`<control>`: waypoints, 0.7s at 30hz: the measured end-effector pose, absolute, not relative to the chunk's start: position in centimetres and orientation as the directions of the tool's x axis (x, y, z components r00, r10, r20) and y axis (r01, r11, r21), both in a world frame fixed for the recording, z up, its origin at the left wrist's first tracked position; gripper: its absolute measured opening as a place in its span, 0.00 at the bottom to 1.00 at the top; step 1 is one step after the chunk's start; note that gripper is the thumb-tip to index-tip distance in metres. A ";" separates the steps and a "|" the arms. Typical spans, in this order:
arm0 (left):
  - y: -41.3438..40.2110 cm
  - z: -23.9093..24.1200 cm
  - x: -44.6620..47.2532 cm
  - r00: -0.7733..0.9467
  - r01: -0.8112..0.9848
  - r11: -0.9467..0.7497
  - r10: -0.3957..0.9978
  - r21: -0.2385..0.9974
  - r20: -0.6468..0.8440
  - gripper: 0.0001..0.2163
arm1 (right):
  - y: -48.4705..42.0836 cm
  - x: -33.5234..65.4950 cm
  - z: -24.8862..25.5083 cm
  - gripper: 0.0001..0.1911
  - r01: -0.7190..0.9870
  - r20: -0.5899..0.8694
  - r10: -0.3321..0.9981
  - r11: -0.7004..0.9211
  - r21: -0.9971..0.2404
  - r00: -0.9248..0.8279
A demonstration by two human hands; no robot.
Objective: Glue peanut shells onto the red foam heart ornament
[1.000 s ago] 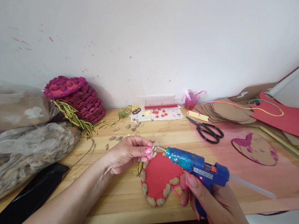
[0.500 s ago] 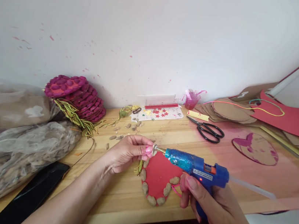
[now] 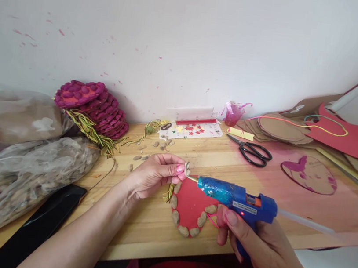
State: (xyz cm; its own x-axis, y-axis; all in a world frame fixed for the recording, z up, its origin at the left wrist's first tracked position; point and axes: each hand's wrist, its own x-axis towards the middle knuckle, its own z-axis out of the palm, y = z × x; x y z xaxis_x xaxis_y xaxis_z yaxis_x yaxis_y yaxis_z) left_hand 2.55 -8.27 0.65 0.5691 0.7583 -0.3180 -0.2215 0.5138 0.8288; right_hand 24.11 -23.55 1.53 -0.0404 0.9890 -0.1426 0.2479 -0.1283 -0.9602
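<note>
My left hand (image 3: 168,172) pinches a small tan piece (image 3: 187,168) that looks like a nut shell. The tip of a blue hot glue gun (image 3: 236,198) is at the lower side of that piece. My right hand (image 3: 247,239) is wrapped round the gun's handle; a clear glue stick (image 3: 305,220) sticks out of its back. Beneath both hands lies a red rounded shape (image 3: 190,206), partly hidden, with several similar tan pieces (image 3: 202,219) along its edge. Yellow-green yarn (image 3: 170,192) shows at its left side and a pink strand at its right.
Left are a mesh bag (image 3: 42,181) of tan pieces and a stack of magenta discs (image 3: 92,106). Behind lie loose pieces (image 3: 156,144) and paper with stars (image 3: 196,129). Right are scissors (image 3: 251,152), a cardboard shape (image 3: 309,173), cardboard ovals (image 3: 282,128) and red sheet (image 3: 351,140).
The small tan piece has lifted slightly and turned in my left fingers, and the glue gun's tip is now lower on it. The view has shifted slightly.
</note>
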 end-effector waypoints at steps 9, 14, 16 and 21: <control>-8.2 0.5 2.5 0.572 -0.217 0.502 0.761 0.837 -0.307 0.16 | -23.3 24.2 1.5 0.21 0.301 -0.101 0.994 -0.082 -0.950 -0.048; -8.2 0.5 2.5 0.571 -0.213 0.506 0.759 0.836 -0.313 0.15 | -23.2 24.3 1.5 0.21 0.337 -0.083 0.995 -0.057 -0.940 -0.064; -8.2 0.6 2.5 0.568 -0.213 0.507 0.759 0.835 -0.317 0.15 | -23.2 24.3 1.5 0.21 0.346 -0.084 0.994 -0.057 -0.936 -0.065; -8.3 0.7 2.6 0.565 -0.214 0.513 0.759 0.831 -0.323 0.15 | -23.3 24.3 1.5 0.22 0.349 -0.091 0.994 -0.067 -0.935 -0.054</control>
State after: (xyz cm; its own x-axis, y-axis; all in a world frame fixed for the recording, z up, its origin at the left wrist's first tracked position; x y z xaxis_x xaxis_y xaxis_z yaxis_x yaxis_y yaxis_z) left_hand 2.56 -8.29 0.73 0.5652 0.7592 -0.3226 -0.2144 0.5128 0.8313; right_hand 24.33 -23.27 1.48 -0.0544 0.9944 -0.0911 0.3486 -0.0666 -0.9349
